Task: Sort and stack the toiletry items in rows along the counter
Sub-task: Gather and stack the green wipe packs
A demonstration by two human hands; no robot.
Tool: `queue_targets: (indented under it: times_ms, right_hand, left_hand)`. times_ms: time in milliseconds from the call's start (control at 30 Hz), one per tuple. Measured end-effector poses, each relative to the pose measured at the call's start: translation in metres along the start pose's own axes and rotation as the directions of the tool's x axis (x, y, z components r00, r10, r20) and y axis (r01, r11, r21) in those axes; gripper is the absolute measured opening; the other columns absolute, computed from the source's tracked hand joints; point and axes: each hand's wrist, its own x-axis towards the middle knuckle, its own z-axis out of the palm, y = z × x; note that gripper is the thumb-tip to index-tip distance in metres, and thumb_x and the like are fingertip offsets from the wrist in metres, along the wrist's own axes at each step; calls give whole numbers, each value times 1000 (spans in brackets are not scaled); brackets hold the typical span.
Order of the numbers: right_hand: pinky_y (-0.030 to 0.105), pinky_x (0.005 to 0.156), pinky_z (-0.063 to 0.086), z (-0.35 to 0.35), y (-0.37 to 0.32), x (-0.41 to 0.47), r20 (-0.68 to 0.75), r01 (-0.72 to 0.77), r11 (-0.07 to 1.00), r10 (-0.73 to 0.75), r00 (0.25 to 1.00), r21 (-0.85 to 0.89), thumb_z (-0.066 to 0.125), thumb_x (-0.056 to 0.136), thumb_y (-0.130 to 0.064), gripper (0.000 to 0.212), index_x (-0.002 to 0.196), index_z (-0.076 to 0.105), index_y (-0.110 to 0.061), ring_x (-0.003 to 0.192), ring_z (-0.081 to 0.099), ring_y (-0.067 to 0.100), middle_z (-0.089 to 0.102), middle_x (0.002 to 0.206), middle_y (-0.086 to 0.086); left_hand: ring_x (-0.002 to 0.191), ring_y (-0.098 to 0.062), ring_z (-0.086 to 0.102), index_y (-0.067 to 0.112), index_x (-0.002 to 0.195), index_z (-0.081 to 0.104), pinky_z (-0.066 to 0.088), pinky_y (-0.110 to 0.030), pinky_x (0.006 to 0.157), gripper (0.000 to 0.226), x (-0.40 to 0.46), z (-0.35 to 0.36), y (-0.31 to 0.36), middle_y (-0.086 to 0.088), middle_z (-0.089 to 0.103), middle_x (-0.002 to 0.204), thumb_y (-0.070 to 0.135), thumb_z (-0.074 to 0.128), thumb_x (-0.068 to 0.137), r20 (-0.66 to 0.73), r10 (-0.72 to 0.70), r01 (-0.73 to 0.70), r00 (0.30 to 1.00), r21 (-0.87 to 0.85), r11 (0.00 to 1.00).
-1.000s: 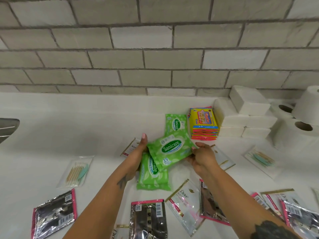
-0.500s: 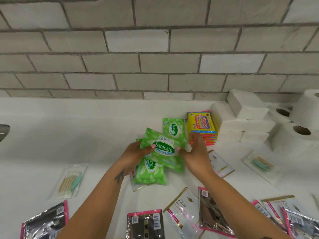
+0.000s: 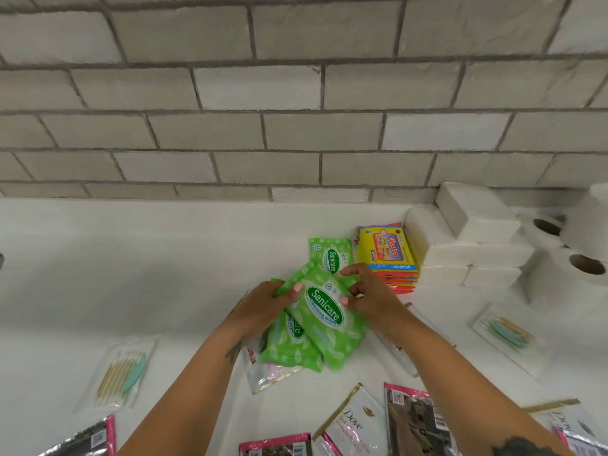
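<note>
Toward the back edge of the counter (image 3: 164, 258), both the left hand (image 3: 263, 306) and right hand (image 3: 371, 296) have carried the gripped Sanicare pack (image 3: 324, 319) forward, nearly onto the flat Sanicare pack (image 3: 329, 255) beside the Giggles stack (image 3: 386, 255), so stacking looks imminent.

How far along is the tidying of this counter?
Partly done. Against the wall, the white tissue packs and the Giggles wipes are stacked. The left hand and right hand hold a green Sanicare pack. Dove sachets and cotton bud packets lie scattered.
</note>
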Motion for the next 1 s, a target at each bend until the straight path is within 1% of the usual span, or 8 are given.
queue_targets:
  times_ms: [133,267,367,467,633,833,933,1000]
  right_hand:
    - [23,56,37,0,1,7,-66,7,999,-5,998,40,65,83,-2,35,105,50,-24,68,46,14,47,77,5]
    - [21,50,34,5,0,16,-117,16,996,-5,993,90,64,82,2,31,93,48,-24,60,43,11,44,68,1]
    - [23,52,35,9,-2,22,-201,25,975,20,979,219,63,82,4,32,83,48,-24,62,43,12,46,69,1]
    - [24,57,40,11,-4,30,-337,20,958,81,938,285,64,82,2,29,80,49,-22,74,50,17,52,77,0]
    - [17,77,33,8,-17,32,-430,96,974,-179,885,-206,68,81,-8,32,111,56,-10,104,48,18,50,114,4]
    - [29,104,35,15,-9,26,-96,167,734,-302,948,-659,73,74,-10,68,135,44,-17,137,26,25,21,150,7]
    - [34,89,48,18,-5,29,-79,167,604,-359,930,-780,61,65,13,70,130,50,-10,126,42,32,41,140,13]
    - [40,80,54,22,1,37,-124,141,518,-444,887,-844,74,46,11,61,103,69,-9,95,62,31,66,102,10]
  left_hand:
    - [95,-17,68,25,92,68,51,-45,93,79,6,0,2,6,73,96,90,39,58,-2,-48,48,999,27,998]
    - [125,-27,46,24,86,62,35,-46,107,57,15,-1,12,-7,60,121,77,45,76,-126,-51,76,991,203,976]
    - [90,-15,66,23,86,67,55,-26,81,51,23,-3,22,1,72,94,70,64,67,-178,-35,26,984,-49,998]
    - [76,-18,71,5,100,65,58,-24,63,25,34,3,37,-8,73,91,22,71,83,-52,-76,48,996,-419,907]
    - [57,-13,69,-6,101,62,59,-26,57,17,62,8,49,-14,69,89,0,63,86,-3,-144,120,990,-528,840]
    - [73,-21,66,-8,107,63,59,-29,70,23,101,4,52,-19,69,96,2,64,86,3,-177,161,984,-439,884]
    - [81,-26,65,-10,108,63,55,-40,86,26,112,4,49,-22,67,100,4,64,86,13,-193,181,981,-401,898]
    - [90,-30,64,-9,106,64,52,-46,93,25,117,5,48,-25,67,105,4,65,85,-2,-209,193,978,-374,907]
